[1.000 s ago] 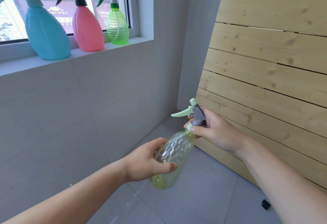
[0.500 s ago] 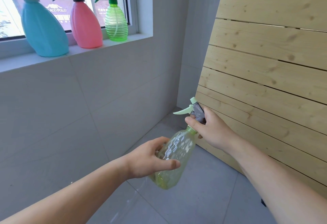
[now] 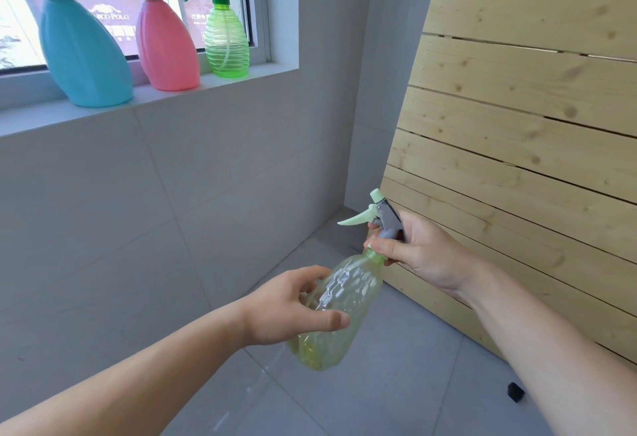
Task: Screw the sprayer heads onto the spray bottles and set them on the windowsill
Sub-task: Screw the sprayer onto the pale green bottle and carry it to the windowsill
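A clear yellow-green spray bottle (image 3: 348,301) is tilted in mid-air in front of me. My left hand (image 3: 293,308) wraps its body from the left. My right hand (image 3: 417,253) grips the collar of the grey and mint sprayer head (image 3: 379,216), which sits on the bottle's neck with its trigger pointing left. On the windowsill (image 3: 213,82) at the upper left stand three bottles with heads on: a blue bottle (image 3: 82,56), a pink bottle (image 3: 165,49) and a small green bottle (image 3: 227,42).
A slatted wooden panel (image 3: 524,132) leans against the wall on the right, close behind my right hand. Grey tiled wall (image 3: 172,194) runs below the sill. A small black object (image 3: 515,391) lies on the grey floor at the lower right.
The right hand has shifted its grip around the sprayer head's collar while the left hand holds the bottle. The view has dipped slightly; the bottles on the sill stand unchanged.
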